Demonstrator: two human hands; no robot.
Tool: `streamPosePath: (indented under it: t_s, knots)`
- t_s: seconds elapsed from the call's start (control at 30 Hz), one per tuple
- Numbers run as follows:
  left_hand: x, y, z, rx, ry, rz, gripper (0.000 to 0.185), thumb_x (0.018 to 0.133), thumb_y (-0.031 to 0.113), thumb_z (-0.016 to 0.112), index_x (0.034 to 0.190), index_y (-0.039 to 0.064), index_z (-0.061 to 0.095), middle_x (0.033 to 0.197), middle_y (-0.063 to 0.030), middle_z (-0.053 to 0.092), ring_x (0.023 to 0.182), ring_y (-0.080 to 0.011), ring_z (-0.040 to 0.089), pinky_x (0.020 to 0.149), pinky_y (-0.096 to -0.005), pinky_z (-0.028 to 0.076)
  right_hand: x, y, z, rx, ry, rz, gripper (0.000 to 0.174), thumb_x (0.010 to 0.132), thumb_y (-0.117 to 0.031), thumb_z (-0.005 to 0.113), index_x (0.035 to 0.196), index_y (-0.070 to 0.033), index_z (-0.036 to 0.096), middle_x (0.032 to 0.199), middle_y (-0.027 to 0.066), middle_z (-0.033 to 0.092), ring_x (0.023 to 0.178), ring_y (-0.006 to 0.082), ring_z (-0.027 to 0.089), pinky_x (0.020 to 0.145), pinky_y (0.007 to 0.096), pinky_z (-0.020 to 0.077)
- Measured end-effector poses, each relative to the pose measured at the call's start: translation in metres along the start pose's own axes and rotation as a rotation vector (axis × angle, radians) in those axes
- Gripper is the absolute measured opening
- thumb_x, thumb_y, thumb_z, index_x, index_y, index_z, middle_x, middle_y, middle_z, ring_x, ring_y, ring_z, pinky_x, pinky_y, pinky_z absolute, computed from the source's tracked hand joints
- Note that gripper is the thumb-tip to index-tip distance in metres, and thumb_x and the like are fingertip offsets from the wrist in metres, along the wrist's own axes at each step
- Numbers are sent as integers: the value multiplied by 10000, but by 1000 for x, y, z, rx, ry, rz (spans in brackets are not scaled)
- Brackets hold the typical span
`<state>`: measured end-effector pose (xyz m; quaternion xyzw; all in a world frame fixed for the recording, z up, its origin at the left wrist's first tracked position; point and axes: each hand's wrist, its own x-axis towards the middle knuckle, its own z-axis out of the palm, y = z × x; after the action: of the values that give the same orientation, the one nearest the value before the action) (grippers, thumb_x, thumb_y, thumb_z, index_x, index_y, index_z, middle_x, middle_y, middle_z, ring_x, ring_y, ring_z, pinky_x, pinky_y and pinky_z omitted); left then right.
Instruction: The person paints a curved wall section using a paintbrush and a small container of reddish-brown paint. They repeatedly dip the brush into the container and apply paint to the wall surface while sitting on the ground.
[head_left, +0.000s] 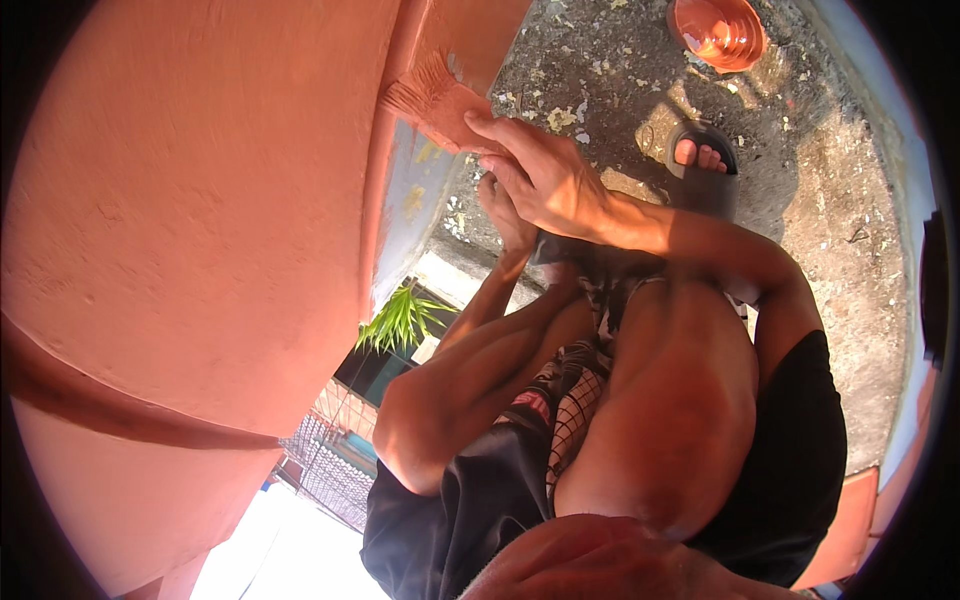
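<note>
My right hand (559, 176) grips a wide paintbrush (450, 109), its bristles and body coated in terracotta-coloured paint. The bristle tips press against a raised ledge (375, 187) low on the wall. Beside that ledge runs a pale blue-grey strip (405, 195) with yellowish patches, partly covered by fresh colour near the brush. My left hand (506, 214) is just behind and below the right one, its fingers curled; the right hand hides part of it, so whether it holds anything does not show. The large wall (202, 187) bears the same terracotta colour.
A container of wet orange paint (720, 34) stands on the rough concrete floor (832, 247), which is strewn with pale flakes. My sandalled foot (701, 165) is between it and my knees. A green plant (405, 319) and wire mesh (330, 465) appear beyond the wall's edge.
</note>
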<state>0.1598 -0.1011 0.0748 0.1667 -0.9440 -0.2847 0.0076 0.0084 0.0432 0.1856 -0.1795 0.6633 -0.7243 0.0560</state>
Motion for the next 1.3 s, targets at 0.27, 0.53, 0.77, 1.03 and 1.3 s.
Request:
streamPosePath:
  t_s: [0.27, 0.53, 0.77, 1.03, 1.3]
  knots:
    - [-3, -9, 4, -21, 53, -32, 235, 715, -80, 497, 897, 7, 620, 1216, -229, 596, 1158, -429, 533, 1026, -550, 389, -13, -6, -36, -107, -15, -41, 490, 908, -4, 712, 1380, -79, 605, 1023, 172, 695, 840, 389, 719, 695, 422, 604]
    - [-11, -12, 13, -190, 113, -173, 125, 884, 47, 518, 926, 0, 627, 1181, -223, 594, 1111, -420, 568, 960, -512, 428, -5, 11, -7, -110, -140, -111, 511, 905, 7, 717, 1395, -50, 586, 1012, 168, 675, 821, 363, 709, 647, 415, 591]
    - [-10, -14, 4, -31, 34, -37, 170, 767, -70, 519, 879, 10, 618, 1238, -221, 592, 1169, -435, 542, 1008, -546, 403, -20, 0, -28, -70, -93, -3, 504, 912, -8, 701, 1399, -55, 580, 1129, 152, 698, 941, 371, 721, 764, 418, 614]
    - [11, 16, -14, -227, -26, 47, 61, 885, 50, 566, 862, 0, 592, 1109, -200, 625, 1092, -408, 561, 944, -536, 428, -7, 7, -7, -51, -209, -40, 488, 917, 21, 705, 1390, -18, 592, 1151, 200, 706, 877, 355, 730, 709, 391, 599]
    - [10, 7, -11, 0, -30, -63, 132, 757, -67, 525, 850, 4, 584, 1193, -218, 603, 1162, -413, 539, 1023, -544, 393, -13, 11, -17, -87, 26, -11, 511, 934, -18, 699, 1421, -37, 543, 1185, 192, 691, 983, 381, 723, 816, 420, 608]
